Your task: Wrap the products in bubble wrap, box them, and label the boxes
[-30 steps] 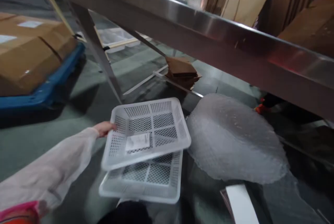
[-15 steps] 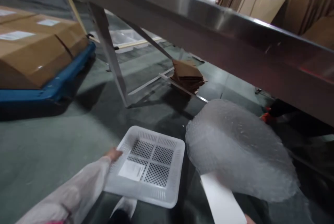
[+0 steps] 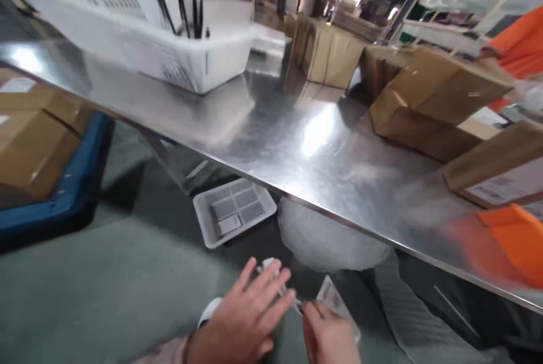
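Observation:
My left hand is open, its fingers spread above the floor. A small whitish strip shows just past its fingers; I cannot tell whether the hand touches it. Close by on the right, my right hand is closed, with a white printed card sticking out from behind its fingers. A white perforated plastic basket stands on the floor beyond both hands, a paper label inside it. Beside the basket, partly under the table, lies a bulky roll of bubble wrap.
A steel table crosses the view, bearing a white basket, cardboard boxes and an orange item. At the left, cartons sit on a blue pallet. Someone's orange sleeve shows at far right.
My left hand has let go of the basket, which now stands on the floor by the table. Both hands have come together in front of me, and the view has tilted up.

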The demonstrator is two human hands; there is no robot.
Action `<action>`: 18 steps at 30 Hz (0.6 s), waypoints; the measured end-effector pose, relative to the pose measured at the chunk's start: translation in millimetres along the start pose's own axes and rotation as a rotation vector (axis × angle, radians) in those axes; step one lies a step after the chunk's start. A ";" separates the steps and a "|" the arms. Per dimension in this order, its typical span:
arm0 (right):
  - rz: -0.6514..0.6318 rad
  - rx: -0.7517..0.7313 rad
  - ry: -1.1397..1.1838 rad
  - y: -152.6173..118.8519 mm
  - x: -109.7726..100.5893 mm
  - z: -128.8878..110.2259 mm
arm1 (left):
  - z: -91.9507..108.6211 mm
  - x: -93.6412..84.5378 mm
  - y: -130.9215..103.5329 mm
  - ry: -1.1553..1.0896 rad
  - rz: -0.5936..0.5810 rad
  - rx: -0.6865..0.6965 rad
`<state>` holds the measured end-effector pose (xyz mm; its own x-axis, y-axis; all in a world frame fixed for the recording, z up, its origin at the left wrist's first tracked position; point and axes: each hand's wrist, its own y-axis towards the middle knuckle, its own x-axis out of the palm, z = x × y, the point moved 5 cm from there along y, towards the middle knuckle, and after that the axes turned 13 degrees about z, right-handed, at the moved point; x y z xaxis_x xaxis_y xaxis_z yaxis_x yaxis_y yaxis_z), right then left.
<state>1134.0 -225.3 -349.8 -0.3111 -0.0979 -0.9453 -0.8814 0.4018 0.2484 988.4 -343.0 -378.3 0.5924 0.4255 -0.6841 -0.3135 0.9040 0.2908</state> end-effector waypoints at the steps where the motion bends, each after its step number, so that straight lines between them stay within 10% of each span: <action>1: 0.007 -0.025 -0.038 0.8 -20.1 -14.2 | 33.0 -4.9 4.4 -0.011 -0.024 0.009; 7: 0.267 0.160 0.270 25.1 -171.6 -68.0 | 134.7 -75.2 66.5 -0.082 -0.095 -0.128; 12: 0.426 0.388 0.640 50.5 -286.4 -73.9 | 192.8 -159.5 109.1 -0.633 0.018 -0.236; 18: 0.254 0.437 0.669 108.0 -354.0 -83.6 | 229.6 -208.5 140.4 -1.077 -0.205 -0.390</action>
<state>1119.2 -223.3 29.3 -0.7482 -0.4206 -0.5130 -0.5816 0.7880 0.2021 991.3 -295.1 -41.3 0.9239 0.2585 0.2821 -0.2354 0.9652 -0.1136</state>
